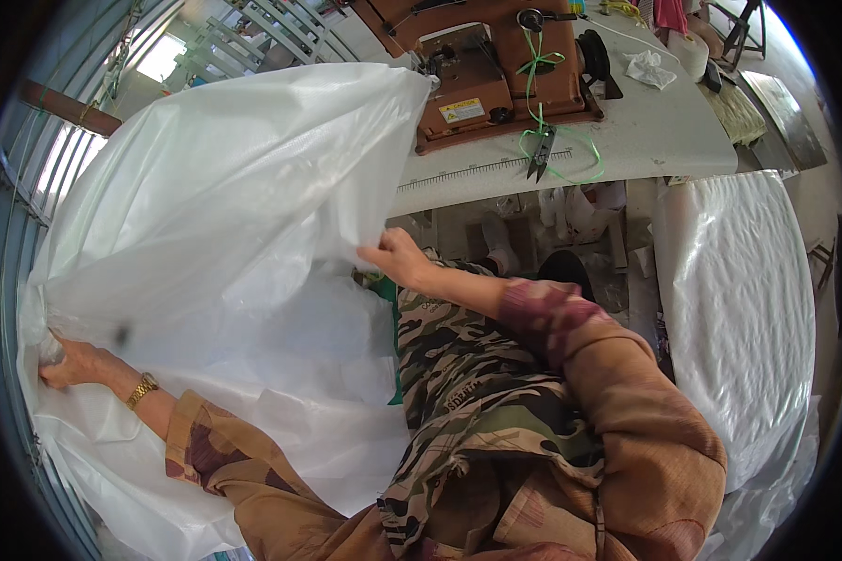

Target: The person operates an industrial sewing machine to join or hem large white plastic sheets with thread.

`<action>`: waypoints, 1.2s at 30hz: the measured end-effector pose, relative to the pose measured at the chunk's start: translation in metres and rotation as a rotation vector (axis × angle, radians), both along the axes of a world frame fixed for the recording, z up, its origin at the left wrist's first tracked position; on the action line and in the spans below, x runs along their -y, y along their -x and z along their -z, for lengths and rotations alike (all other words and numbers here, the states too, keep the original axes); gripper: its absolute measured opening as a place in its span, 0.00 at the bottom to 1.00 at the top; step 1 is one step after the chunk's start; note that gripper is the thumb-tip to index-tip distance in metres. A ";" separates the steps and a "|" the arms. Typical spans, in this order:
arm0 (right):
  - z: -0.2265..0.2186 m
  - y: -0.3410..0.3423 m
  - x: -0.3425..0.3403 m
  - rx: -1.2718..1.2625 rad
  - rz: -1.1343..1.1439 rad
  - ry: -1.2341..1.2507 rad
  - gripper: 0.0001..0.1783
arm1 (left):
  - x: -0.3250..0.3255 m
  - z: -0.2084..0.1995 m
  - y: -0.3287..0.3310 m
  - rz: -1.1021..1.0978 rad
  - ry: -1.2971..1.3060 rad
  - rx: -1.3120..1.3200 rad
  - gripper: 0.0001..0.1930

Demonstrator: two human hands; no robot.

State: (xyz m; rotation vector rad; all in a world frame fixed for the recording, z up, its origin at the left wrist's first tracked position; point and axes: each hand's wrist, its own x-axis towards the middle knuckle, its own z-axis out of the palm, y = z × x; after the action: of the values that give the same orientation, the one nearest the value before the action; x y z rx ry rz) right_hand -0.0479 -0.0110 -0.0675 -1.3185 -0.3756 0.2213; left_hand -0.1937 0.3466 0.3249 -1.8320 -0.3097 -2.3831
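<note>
A big translucent white plastic sheet (234, 178), perhaps a bag, billows across my left side from the sewing machine down past my lap. My left hand (73, 363), with a gold watch on its wrist, grips a fold of it at the far left. Near the middle, my right hand (395, 257) is closed on the sheet's right edge, pulling it taut. The sheet's upper corner reaches the needle end of the brown sewing machine (463, 84); whether it is under the presser foot is hidden.
Black thread snips (541, 154) hang on green string over the pale machine table (664, 140). A stack of white plastic sheeting (734, 309) stands on my right. A crumpled clear scrap (650, 70) lies on the table. Blue-grey metal siding (5, 280) runs along the left.
</note>
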 end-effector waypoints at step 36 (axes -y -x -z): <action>-0.005 0.048 0.130 0.464 0.038 0.514 0.16 | 0.313 0.248 -0.089 0.398 -0.271 -1.200 0.26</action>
State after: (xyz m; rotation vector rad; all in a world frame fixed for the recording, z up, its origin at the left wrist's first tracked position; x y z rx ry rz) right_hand -0.0963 -0.1412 -0.0624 -1.8870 -0.7164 -0.0306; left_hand -0.1051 0.0332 0.0765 -2.8715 0.5016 -0.9649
